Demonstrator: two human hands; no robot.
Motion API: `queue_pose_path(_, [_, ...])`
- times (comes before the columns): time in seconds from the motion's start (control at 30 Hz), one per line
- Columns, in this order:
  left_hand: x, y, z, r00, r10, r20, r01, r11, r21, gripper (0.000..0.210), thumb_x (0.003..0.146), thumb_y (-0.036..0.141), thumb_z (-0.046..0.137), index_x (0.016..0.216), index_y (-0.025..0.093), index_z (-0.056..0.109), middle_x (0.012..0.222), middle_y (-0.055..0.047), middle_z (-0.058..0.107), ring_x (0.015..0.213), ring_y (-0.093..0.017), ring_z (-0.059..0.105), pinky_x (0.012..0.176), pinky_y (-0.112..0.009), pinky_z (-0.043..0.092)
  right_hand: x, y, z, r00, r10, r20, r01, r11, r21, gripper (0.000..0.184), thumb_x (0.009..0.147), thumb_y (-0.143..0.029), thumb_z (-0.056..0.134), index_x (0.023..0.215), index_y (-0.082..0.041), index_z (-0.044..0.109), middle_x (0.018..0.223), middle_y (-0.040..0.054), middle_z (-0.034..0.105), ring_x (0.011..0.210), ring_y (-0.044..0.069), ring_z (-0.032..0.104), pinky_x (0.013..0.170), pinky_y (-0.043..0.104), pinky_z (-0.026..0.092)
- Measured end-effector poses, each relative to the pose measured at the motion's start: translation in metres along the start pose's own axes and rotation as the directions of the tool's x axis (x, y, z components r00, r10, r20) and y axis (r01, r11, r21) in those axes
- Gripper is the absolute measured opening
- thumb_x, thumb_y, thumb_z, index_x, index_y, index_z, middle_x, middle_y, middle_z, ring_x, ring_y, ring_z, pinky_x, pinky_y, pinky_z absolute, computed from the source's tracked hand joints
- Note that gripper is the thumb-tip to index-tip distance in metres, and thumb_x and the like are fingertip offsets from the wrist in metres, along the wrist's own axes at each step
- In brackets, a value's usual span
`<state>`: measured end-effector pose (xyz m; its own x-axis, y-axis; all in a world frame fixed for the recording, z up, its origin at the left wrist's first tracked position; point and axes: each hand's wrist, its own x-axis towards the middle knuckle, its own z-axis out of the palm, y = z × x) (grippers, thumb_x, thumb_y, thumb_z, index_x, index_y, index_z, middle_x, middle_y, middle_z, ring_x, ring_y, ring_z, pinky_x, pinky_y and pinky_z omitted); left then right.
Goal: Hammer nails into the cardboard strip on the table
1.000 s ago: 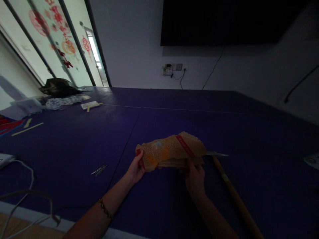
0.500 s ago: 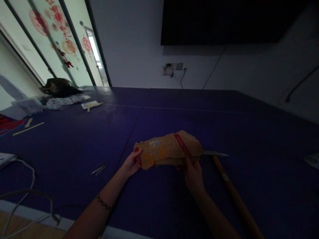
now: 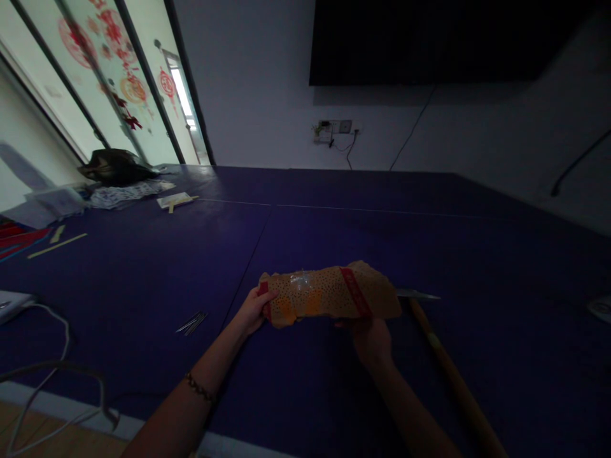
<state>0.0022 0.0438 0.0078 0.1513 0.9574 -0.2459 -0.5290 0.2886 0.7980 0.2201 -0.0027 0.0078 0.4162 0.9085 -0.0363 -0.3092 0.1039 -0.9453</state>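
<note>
A folded brown paper bag [image 3: 329,294], dotted all over, with red bands and a shiny clear patch, is held up above the purple table. At its left end my left hand [image 3: 255,310] is closed, thumb on the front and fingers behind. My right hand [image 3: 373,340] is at the lower right edge, closed on the bag from below, its fingers mostly hidden under the paper. Just right of the bag lies a pick-like hammer with a pointed metal head [image 3: 420,294] and a long wooden handle [image 3: 451,369]; the bag covers part of the head.
Several thin metal pieces [image 3: 191,322] lie left of my left arm. A white cable [image 3: 64,337] runs from a white device [image 3: 16,305] at the left edge. A dark bag [image 3: 117,166] and papers [image 3: 126,194] are at the far left. A grey object [image 3: 600,308] sits far right.
The right end of the bag has come down and spread a little to the right, now covering my right fingers. My left hand keeps its hold, nearly in place.
</note>
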Motion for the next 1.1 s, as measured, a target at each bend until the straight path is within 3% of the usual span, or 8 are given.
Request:
queue_pose_path(0.17, [0.001, 0.002, -0.001, 1.0, 0.02, 0.023, -0.021, 1.0, 0.021, 0.029, 0.058, 0.011, 0.071, 0.087, 0.011, 0.064, 0.082, -0.009, 0.07, 0.072, -0.021, 0.067, 0.072, -0.029, 0.051, -0.006, -0.014, 0.0, 0.992, 0.12, 0.036, -0.125, 0.942, 0.311, 0.049, 0.07, -0.055, 0.05, 0.111, -0.028, 0.05, 0.083, 0.0052, 0.067, 0.059, 0.026, 0.064, 0.042, 0.038, 0.05])
queue_pose_path(0.27, [0.002, 0.003, -0.002, 0.999, 0.019, 0.036, -0.021, 0.999, 0.033, 0.031, 0.058, 0.013, 0.072, 0.088, 0.01, 0.063, 0.084, -0.01, 0.07, 0.072, -0.021, 0.066, 0.073, -0.03, 0.05, -0.007, -0.017, -0.002, 0.978, 0.195, 0.069, -0.207, 0.917, 0.34, 0.063, 0.07, -0.069, 0.038, 0.115, -0.025, 0.05, 0.085, 0.0086, 0.068, 0.061, 0.028, 0.065, 0.043, 0.041, 0.05])
queue_pose_path(0.37, [0.003, 0.003, -0.004, 0.999, 0.038, 0.031, -0.039, 0.998, 0.045, 0.035, 0.057, 0.015, 0.073, 0.09, 0.01, 0.063, 0.087, -0.01, 0.07, 0.077, -0.023, 0.066, 0.075, -0.032, 0.049, -0.007, -0.013, -0.001, 0.979, 0.186, 0.077, -0.201, 0.94, 0.276, 0.073, 0.067, -0.075, 0.035, 0.115, -0.022, 0.05, 0.086, 0.0102, 0.067, 0.061, 0.027, 0.065, 0.047, 0.042, 0.051])
queue_pose_path(0.5, [0.004, 0.002, -0.003, 0.999, 0.019, 0.042, -0.022, 0.998, 0.067, 0.044, 0.055, 0.018, 0.074, 0.096, 0.01, 0.061, 0.09, -0.009, 0.069, 0.082, -0.023, 0.065, 0.082, -0.034, 0.047, -0.003, -0.001, -0.001, 0.988, 0.095, -0.122, -0.081, 0.99, 0.112, 0.048, 0.074, -0.05, 0.056, 0.115, -0.024, 0.05, 0.099, 0.0051, 0.063, 0.076, 0.022, 0.063, 0.057, 0.037, 0.054])
queue_pose_path(0.63, [0.005, -0.001, -0.003, 1.0, 0.021, 0.022, -0.023, 0.993, 0.119, 0.045, 0.055, 0.021, 0.075, 0.097, 0.011, 0.061, 0.091, -0.009, 0.069, 0.086, -0.023, 0.064, 0.084, -0.034, 0.045, 0.0, 0.01, -0.003, 0.975, 0.069, -0.211, -0.055, 0.996, 0.073, 0.03, 0.085, -0.03, 0.052, 0.112, -0.018, 0.051, 0.111, 0.0066, 0.056, 0.09, 0.019, 0.058, 0.074, 0.039, 0.051])
queue_pose_path(0.7, [0.005, -0.003, -0.003, 0.999, 0.049, 0.005, -0.049, 0.988, 0.15, 0.043, 0.056, 0.024, 0.075, 0.094, 0.01, 0.06, 0.09, -0.01, 0.068, 0.084, -0.022, 0.064, 0.083, -0.033, 0.045, -0.001, 0.012, -0.003, 0.967, 0.076, -0.242, -0.062, 0.996, 0.067, 0.029, 0.081, -0.029, 0.056, 0.108, -0.018, 0.053, 0.11, 0.0062, 0.058, 0.089, 0.02, 0.059, 0.07, 0.037, 0.053])
queue_pose_path(0.87, [0.006, -0.006, -0.002, 0.993, 0.115, 0.024, -0.118, 0.974, 0.192, 0.05, 0.052, 0.017, 0.078, 0.097, 0.012, 0.057, 0.093, -0.008, 0.066, 0.082, -0.019, 0.063, 0.083, -0.033, 0.046, -0.005, 0.01, 0.002, 0.935, 0.102, -0.339, -0.077, 0.993, 0.087, 0.049, 0.059, -0.028, 0.069, 0.104, -0.019, 0.052, 0.107, 0.0055, 0.059, 0.084, 0.021, 0.06, 0.05, 0.029, 0.056])
queue_pose_path(1.1, [0.007, -0.013, -0.003, 0.993, 0.12, 0.006, -0.119, 0.975, 0.189, 0.055, 0.051, 0.01, 0.077, 0.099, 0.013, 0.052, 0.097, -0.008, 0.065, 0.091, -0.021, 0.061, 0.088, -0.038, 0.045, -0.005, 0.012, 0.0, 0.942, 0.127, -0.31, -0.113, 0.992, 0.064, 0.038, 0.057, -0.03, 0.067, 0.09, -0.015, 0.057, 0.104, 0.0097, 0.06, 0.078, 0.021, 0.062, 0.045, 0.027, 0.056])
